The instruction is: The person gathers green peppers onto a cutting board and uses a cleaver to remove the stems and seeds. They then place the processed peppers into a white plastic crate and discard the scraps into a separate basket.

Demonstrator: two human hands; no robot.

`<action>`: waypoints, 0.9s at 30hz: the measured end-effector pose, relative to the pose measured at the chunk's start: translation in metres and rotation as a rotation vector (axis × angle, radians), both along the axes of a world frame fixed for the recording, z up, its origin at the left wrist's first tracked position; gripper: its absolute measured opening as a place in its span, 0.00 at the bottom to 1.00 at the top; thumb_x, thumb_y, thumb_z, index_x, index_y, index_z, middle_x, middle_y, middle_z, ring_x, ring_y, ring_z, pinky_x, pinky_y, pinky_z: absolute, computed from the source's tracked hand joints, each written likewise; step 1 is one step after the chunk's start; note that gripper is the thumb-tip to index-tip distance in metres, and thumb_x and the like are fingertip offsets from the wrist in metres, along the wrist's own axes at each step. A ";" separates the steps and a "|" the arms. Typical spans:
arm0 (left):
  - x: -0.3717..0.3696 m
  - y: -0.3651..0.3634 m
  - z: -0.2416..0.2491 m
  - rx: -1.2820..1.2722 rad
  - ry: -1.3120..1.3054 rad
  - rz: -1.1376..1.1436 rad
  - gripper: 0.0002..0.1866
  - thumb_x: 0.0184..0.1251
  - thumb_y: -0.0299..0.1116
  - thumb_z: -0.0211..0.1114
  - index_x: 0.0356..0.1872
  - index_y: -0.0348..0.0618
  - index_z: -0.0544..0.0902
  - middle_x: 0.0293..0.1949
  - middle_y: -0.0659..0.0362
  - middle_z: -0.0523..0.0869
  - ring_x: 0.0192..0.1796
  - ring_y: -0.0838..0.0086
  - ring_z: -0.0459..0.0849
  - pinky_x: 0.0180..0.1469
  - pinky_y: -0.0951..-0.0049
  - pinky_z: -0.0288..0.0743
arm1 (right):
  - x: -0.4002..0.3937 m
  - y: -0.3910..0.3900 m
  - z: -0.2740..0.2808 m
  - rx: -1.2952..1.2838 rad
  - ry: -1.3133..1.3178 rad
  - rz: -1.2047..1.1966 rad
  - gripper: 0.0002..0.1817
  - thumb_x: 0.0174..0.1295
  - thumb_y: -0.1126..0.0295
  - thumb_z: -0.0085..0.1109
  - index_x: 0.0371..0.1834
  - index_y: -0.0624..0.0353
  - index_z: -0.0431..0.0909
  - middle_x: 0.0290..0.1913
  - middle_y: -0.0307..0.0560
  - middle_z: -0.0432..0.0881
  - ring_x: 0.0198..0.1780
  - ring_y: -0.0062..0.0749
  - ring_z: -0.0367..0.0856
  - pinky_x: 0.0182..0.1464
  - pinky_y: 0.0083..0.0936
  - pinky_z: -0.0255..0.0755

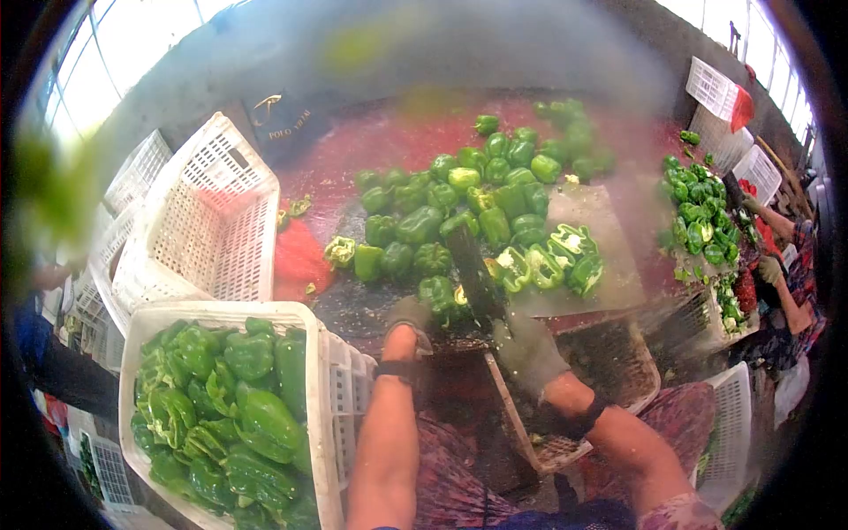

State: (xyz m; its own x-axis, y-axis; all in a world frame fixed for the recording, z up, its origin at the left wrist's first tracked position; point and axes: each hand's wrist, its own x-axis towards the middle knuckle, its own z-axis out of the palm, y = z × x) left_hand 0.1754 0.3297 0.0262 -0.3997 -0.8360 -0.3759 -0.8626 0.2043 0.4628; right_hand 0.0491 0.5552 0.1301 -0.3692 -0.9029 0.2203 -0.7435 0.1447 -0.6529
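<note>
My left hand (pixel 409 320), in a grey work glove, grips a green bell pepper (pixel 436 292) at the near edge of the table; its fingertips are partly hidden. Beside that pepper my gloved right hand (pixel 530 352) is closed around the handle of a large dark-bladed knife (pixel 473 272). The blade points away from me, close to the held pepper. Cut pepper halves (pixel 545 267) with pale cores lie to the right of the blade. Behind them spreads a pile of whole green peppers (pixel 495 190).
A white crate full of peppers (pixel 322 389) stands at my left, with a tilted white crate (pixel 208 230) behind it. Below my right hand sits a dirty crate (pixel 640 362). At far right, a co-worker's gloved hand (pixel 771 270) is near another pepper pile (pixel 702 208).
</note>
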 end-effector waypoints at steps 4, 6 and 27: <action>0.001 -0.010 -0.017 0.018 -0.002 0.008 0.27 0.70 0.53 0.53 0.50 0.40 0.87 0.54 0.39 0.85 0.59 0.45 0.83 0.62 0.53 0.75 | 0.027 -0.029 -0.005 0.111 -0.053 -0.131 0.10 0.70 0.65 0.52 0.38 0.63 0.74 0.38 0.66 0.82 0.43 0.63 0.82 0.42 0.50 0.75; 0.006 -0.012 -0.026 0.034 0.031 0.062 0.26 0.69 0.52 0.55 0.50 0.39 0.87 0.53 0.39 0.85 0.58 0.45 0.83 0.61 0.52 0.75 | 0.026 -0.042 -0.047 0.274 0.001 -0.066 0.10 0.69 0.66 0.53 0.39 0.63 0.76 0.39 0.66 0.83 0.44 0.62 0.82 0.44 0.48 0.77; -0.013 -0.003 -0.028 -0.073 0.097 0.028 0.59 0.43 0.60 0.79 0.76 0.41 0.61 0.55 0.44 0.86 0.54 0.57 0.87 0.55 0.61 0.80 | -0.021 -0.046 -0.093 0.449 0.361 0.383 0.14 0.62 0.66 0.55 0.41 0.61 0.87 0.43 0.58 0.88 0.45 0.46 0.88 0.50 0.39 0.81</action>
State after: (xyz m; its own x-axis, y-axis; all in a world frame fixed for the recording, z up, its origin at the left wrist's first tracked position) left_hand 0.1625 0.3270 -0.0021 -0.4069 -0.8713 -0.2744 -0.8205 0.2166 0.5291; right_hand 0.0278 0.5092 0.0367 0.0199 -0.9875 -0.1563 -0.9558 0.0271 -0.2928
